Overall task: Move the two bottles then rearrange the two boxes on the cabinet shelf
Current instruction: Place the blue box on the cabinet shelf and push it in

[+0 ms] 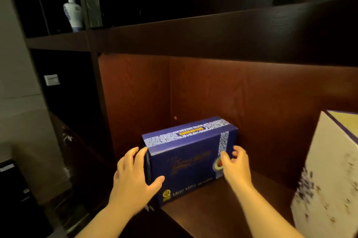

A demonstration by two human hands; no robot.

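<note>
A dark blue box point(186, 152) with white print lies on the reddish wooden cabinet shelf point(222, 203), close to the left wall. My left hand point(133, 177) grips its near left corner, thumb on the front face and fingers around the left end. My right hand point(235, 168) is at the box's right front edge with fingers curled and apart; whether it touches is unclear. A cream box point(325, 175) with dark speckles and a purple edge stands at the right of the shelf. A blue-and-white porcelain bottle point(72, 12) stands on the upper left shelf.
A thick dark shelf board point(213, 34) runs overhead above the compartment. A dark upright panel point(100, 102) forms the left side. A white label point(52, 79) sits in the dim left bay. Bare shelf lies between the two boxes.
</note>
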